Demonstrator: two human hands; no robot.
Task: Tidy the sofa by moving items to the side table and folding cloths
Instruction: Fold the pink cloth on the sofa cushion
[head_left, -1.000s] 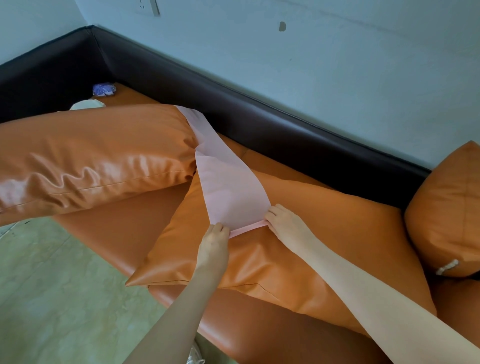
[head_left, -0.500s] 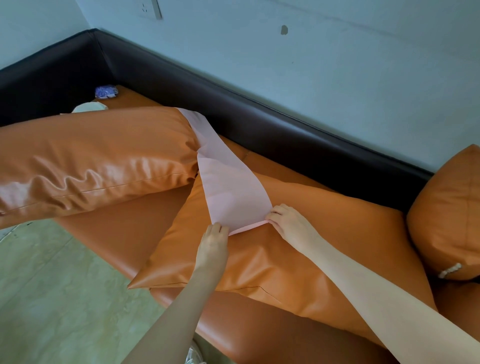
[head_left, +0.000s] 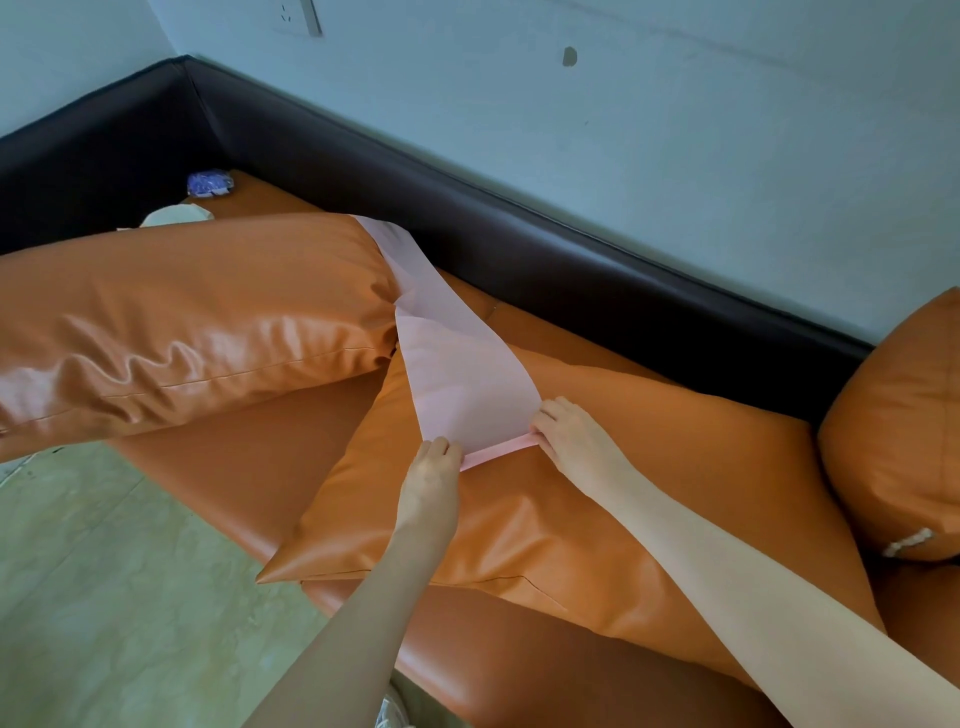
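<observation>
A long pale pink cloth (head_left: 457, 374) lies stretched over an orange leather cushion (head_left: 597, 499) on the sofa, its far end running up behind a second large orange cushion (head_left: 182, 322) on the left. My left hand (head_left: 434, 467) pinches the cloth's near left corner. My right hand (head_left: 571, 441) pinches the near right corner. The near edge between the hands shows a narrow folded strip.
The sofa has a dark brown backrest (head_left: 519, 228) along the wall. A small blue packet (head_left: 210, 183) and a pale object (head_left: 174, 215) lie in the far left corner. Another orange cushion (head_left: 904, 431) sits at the right. Green tiled floor (head_left: 104, 597) lies at the lower left.
Both hands keep hold of the cloth's near corners in the same place; the view has drifted slightly.
</observation>
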